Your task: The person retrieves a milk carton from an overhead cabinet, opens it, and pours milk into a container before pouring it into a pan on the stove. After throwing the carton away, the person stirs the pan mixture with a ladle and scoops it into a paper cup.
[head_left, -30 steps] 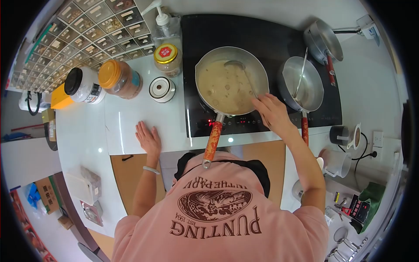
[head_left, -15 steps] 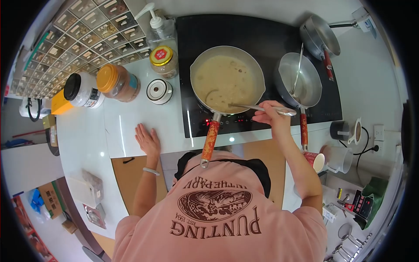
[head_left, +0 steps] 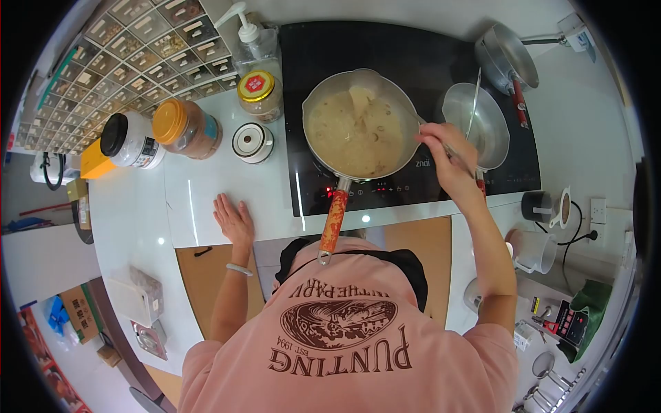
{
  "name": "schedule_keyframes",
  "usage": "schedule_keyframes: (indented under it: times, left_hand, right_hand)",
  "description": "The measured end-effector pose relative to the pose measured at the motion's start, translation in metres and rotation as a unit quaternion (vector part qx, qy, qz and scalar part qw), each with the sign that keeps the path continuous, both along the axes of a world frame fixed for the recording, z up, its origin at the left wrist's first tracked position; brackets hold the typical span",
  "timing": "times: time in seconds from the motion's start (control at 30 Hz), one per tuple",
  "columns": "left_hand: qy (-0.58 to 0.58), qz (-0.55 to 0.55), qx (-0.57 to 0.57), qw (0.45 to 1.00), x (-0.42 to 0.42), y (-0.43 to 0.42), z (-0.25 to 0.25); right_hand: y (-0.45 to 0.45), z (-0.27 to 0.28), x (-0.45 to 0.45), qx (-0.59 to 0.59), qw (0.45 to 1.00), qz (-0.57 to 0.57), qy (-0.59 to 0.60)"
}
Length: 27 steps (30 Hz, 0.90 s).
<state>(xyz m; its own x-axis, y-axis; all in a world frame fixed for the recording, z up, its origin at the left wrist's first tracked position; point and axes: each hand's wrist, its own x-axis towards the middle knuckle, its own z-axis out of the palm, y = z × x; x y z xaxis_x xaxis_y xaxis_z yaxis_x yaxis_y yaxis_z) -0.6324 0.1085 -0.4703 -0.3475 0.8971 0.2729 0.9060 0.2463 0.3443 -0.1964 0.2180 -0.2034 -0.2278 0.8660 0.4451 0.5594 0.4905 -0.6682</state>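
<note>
Head view: probably in the midst of stirring or ladling; grips the slim shaft of the ladle (head_left: 463, 164) in the narrowly closed right hand (head_left: 451, 160), shaft slanting across the rim of the pan (head_left: 337, 81), ahead and left of that hand; cannot make out the ladle's head; seems to call next for a firm grip and a level sweep inside the rim; rests the left hand (head_left: 233, 217) flat on the tabletop (head_left: 206, 179), fingers extended, holding nothing; see cloudy tan liquid (head_left: 351, 141) with darker bits in the pan; find, just beyond the right hand, a second pan (head_left: 490, 127) with a metal utensil (head_left: 474, 103) standing in it; find, ahead of the left hand, a white canister (head_left: 252, 143), contents hidden, and a gold-lidded jar (head_left: 260, 98) of brownish stuff; find, ahead and farther left, an orange-lidded jar (head_left: 182, 131) with reddish-brown contents.
</note>
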Motion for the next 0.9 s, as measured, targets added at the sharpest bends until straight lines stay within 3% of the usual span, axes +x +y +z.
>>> schedule_keyframes:
  times: [0.1,0.2,0.5,0.6,0.7,0.77,0.9]
  left_hand:
    - [-0.002,0.0,0.003,1.0,0.0,0.0,0.0]
    - [0.0,0.0,0.004,1.0,0.0,0.0,0.0]
    - [0.001,-0.001,0.009,1.0,0.0,0.0,-0.004]
    - [0.004,0.0,0.005,1.0,-0.001,0.001,-0.005]
    - [0.002,0.001,0.002,1.0,-0.001,0.001,-0.005]
    - [0.0,0.001,-0.001,1.0,0.0,0.0,-0.004]
    - [0.0,0.001,0.0,1.0,0.0,0.001,-0.003]
  right_hand:
    - [0.013,-0.011,0.0,0.069,0.987,0.072,-0.129]
    - [0.024,-0.027,0.002,0.166,0.938,0.121,-0.278]
    - [-0.006,-0.014,0.032,0.116,0.897,0.137,-0.403]
    - [-0.02,0.006,0.031,0.092,0.925,0.126,-0.345]
    - [-0.028,0.029,0.032,-0.031,0.951,0.093,-0.294]
    - [-0.028,0.028,0.034,-0.178,0.97,0.066,-0.155]
    - [-0.024,0.001,0.034,-0.363,0.924,-0.013,0.119]
